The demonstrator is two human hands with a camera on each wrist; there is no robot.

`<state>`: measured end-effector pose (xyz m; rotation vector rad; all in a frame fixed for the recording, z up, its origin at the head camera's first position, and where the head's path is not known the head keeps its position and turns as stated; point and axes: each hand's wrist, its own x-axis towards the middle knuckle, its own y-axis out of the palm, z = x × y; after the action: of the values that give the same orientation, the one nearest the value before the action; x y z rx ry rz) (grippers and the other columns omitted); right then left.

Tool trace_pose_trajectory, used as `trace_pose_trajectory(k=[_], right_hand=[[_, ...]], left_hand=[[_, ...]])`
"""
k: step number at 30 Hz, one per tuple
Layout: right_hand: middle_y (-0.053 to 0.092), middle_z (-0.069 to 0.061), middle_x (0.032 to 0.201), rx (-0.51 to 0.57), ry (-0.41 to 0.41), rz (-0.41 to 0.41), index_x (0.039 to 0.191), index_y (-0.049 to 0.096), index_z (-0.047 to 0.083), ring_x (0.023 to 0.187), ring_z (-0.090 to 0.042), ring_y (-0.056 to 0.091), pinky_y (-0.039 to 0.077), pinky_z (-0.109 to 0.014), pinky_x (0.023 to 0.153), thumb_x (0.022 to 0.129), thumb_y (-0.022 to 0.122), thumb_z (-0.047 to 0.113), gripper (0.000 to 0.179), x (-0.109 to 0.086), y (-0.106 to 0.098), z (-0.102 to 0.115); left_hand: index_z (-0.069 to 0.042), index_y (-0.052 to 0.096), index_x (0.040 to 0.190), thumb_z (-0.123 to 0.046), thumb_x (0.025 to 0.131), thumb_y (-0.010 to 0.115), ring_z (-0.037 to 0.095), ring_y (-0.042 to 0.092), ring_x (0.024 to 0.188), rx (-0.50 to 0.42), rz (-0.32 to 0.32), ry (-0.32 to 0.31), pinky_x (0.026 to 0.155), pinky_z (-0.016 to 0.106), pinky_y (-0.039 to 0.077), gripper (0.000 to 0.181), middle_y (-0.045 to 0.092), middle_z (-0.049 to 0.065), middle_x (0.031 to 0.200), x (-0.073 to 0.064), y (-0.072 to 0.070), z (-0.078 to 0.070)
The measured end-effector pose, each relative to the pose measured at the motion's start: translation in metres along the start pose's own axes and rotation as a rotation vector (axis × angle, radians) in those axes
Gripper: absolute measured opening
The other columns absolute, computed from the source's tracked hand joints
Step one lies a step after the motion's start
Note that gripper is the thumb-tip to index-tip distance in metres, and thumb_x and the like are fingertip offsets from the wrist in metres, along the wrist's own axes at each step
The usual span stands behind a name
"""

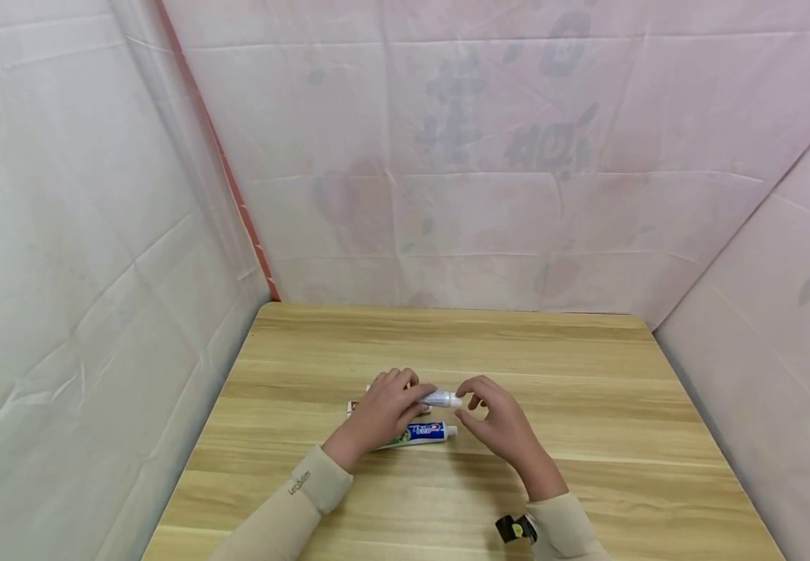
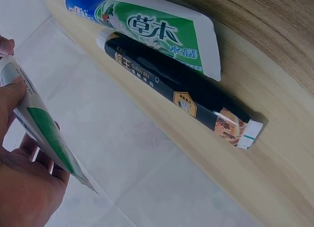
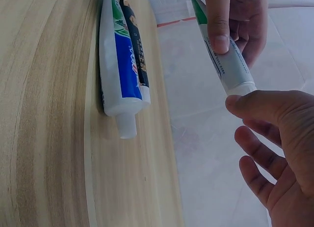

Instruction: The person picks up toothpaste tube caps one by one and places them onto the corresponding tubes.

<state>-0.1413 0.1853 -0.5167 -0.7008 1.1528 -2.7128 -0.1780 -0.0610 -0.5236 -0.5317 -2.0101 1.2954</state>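
My left hand [image 1: 385,409] grips a white and green toothpaste tube [image 2: 46,124] above the table, thumb on one face and fingers behind. The tube's white cap [image 3: 241,89] points toward my right hand [image 1: 499,421], whose thumb and index finger pinch it; its other fingers are loosely bent. Beneath the left hand, a blue and green toothpaste tube [image 3: 128,65] lies on the table with its cap on. Alongside it lies a black toothpaste tube [image 2: 167,84], mostly covered by the left hand in the head view.
The wooden table [image 1: 293,335] has light grain and rounded far corners. Pale printed sheeting [image 1: 475,234] hangs behind it and along both sides. A black strap piece [image 1: 515,529] sits at the right sleeve cuff.
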Motion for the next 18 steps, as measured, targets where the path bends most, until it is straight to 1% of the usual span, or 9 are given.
trace_pose_trajectory(k=[4, 9, 13, 16, 18], right_hand=[[0.064, 0.011, 0.099, -0.002, 0.022, 0.0, 0.102, 0.065, 0.023, 0.078, -0.013, 0.062, 0.054, -0.036, 0.071, 0.08, 0.082, 0.013, 0.029, -0.0003, -0.0005, 0.0013], [0.063, 0.013, 0.1, -0.009, 0.05, 0.022, 0.106, 0.066, 0.025, 0.078, -0.011, 0.062, 0.054, -0.037, 0.07, 0.085, 0.078, 0.022, 0.024, -0.0013, -0.001, -0.0003], [0.063, 0.015, 0.101, -0.007, 0.083, 0.043, 0.108, 0.066, 0.028, 0.079, -0.012, 0.062, 0.053, -0.034, 0.07, 0.09, 0.073, 0.03, 0.019, -0.0018, -0.0012, -0.0016], [0.064, 0.017, 0.101, -0.01, 0.109, 0.052, 0.107, 0.067, 0.03, 0.078, -0.009, 0.061, 0.05, -0.029, 0.067, 0.092, 0.069, 0.036, 0.016, -0.0018, -0.0018, -0.0019], [0.064, 0.017, 0.102, -0.01, 0.125, 0.059, 0.108, 0.068, 0.03, 0.077, -0.007, 0.059, 0.049, -0.027, 0.065, 0.094, 0.066, 0.041, 0.018, -0.0018, -0.0022, -0.0019]], left_hand=[[-0.032, 0.06, 0.132, -0.037, 0.1, 0.057, 0.008, 0.044, 0.088, 0.001, 0.0, 0.005, 0.079, 0.029, 0.039, 0.033, 0.051, -0.011, 0.103, -0.0003, 0.0007, -0.0007], [-0.031, 0.06, 0.132, -0.036, 0.1, 0.056, 0.008, 0.044, 0.088, 0.005, -0.001, 0.004, 0.079, 0.029, 0.039, 0.033, 0.051, -0.011, 0.104, -0.0002, -0.0004, -0.0012], [-0.031, 0.061, 0.132, -0.036, 0.099, 0.057, 0.008, 0.045, 0.088, 0.008, -0.008, 0.01, 0.079, 0.029, 0.039, 0.033, 0.052, -0.01, 0.104, 0.0004, -0.0009, -0.001], [-0.031, 0.061, 0.132, -0.035, 0.099, 0.058, 0.008, 0.044, 0.087, 0.009, -0.014, 0.02, 0.079, 0.029, 0.039, 0.033, 0.052, -0.01, 0.104, 0.0006, -0.0006, -0.0006], [-0.031, 0.061, 0.132, -0.035, 0.099, 0.057, 0.008, 0.044, 0.087, 0.008, -0.018, 0.026, 0.078, 0.029, 0.039, 0.033, 0.052, -0.01, 0.104, 0.0006, -0.0002, -0.0002]])
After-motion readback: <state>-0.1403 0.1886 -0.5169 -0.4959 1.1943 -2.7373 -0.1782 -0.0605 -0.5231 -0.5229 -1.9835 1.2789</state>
